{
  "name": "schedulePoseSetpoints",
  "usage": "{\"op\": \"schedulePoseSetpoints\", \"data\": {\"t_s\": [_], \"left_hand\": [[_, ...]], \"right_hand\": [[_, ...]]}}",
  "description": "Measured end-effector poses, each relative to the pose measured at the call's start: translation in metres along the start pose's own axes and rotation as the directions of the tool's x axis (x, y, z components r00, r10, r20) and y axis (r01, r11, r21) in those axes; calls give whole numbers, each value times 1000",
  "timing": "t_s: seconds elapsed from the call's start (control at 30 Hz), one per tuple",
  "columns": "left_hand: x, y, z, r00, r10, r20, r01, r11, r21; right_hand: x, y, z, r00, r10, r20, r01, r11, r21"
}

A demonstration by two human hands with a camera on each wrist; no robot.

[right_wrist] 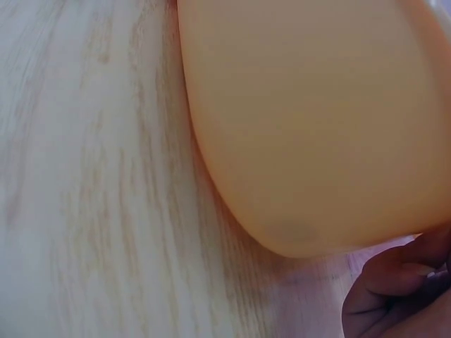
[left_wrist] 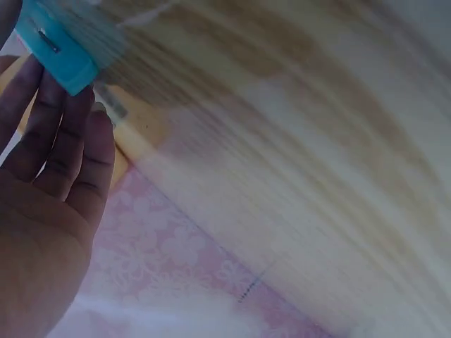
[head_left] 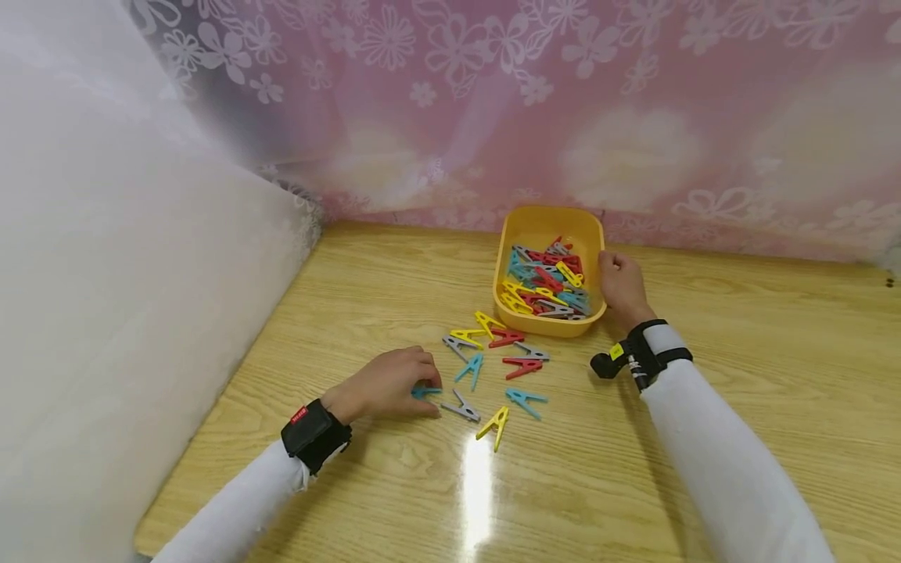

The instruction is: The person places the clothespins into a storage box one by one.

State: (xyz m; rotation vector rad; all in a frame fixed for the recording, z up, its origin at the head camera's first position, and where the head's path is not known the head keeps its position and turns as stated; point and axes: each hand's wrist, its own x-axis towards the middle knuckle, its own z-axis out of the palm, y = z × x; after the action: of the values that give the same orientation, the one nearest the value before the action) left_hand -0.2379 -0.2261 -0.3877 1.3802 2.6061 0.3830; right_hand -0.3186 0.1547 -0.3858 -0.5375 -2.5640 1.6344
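A blue clothespin (head_left: 426,390) lies between the thumb and fingers of my left hand (head_left: 390,385), low over the table. In the left wrist view the same blue clothespin (left_wrist: 60,53) shows at the fingertips. Ahead of that hand is a loose scatter of clothespins, among them a grey one (head_left: 461,407), a yellow one (head_left: 495,427) and a red one (head_left: 522,366). My right hand (head_left: 623,286), fingers curled, grips the right rim of a yellow plastic bin (head_left: 517,219). Many mixed clothespins (head_left: 549,280) fill the bin's near part. The bin's outer wall (right_wrist: 317,134) takes up most of the right wrist view.
The wooden table (head_left: 760,344) runs back to a pink flowered curtain (head_left: 450,117). A white cloth (head_left: 141,234) hangs along the left edge. Light reflects off the tabletop near the front.
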Motion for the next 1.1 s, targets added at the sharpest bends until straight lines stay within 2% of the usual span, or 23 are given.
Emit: {"op": "schedulePoseSetpoints", "data": {"t_s": [0.2,0.37,0.57,0.67,0.8,0.93,1.03,1.1], "left_hand": [[7,-7,-10,998,-37,-45,35,998,-42],[28,-12,-31,990,-45,-136,26,989,-144],[73,-10,-58,956,-51,-290,-19,972,-233],[101,-4,-69,943,-58,-329,-29,967,-253],[139,5,-75,944,-67,-323,-9,974,-228],[173,10,-74,951,-76,-299,22,983,-181],[191,10,-69,952,-81,-295,39,989,-146],[197,8,-65,952,-86,-293,47,990,-136]], "right_hand": [[2,4,-3,1000,0,-11,0,1000,3],[3,8,-5,1000,-7,-14,7,1000,-5],[3,9,-7,1000,-21,-20,21,1000,9],[3,8,-7,999,-24,-23,25,1000,9],[4,8,-5,999,-43,-29,44,999,15],[6,9,-2,998,-60,-29,61,998,12],[7,8,-1,998,-53,-28,53,999,10],[7,6,-1,999,-44,-30,45,999,11]]}}
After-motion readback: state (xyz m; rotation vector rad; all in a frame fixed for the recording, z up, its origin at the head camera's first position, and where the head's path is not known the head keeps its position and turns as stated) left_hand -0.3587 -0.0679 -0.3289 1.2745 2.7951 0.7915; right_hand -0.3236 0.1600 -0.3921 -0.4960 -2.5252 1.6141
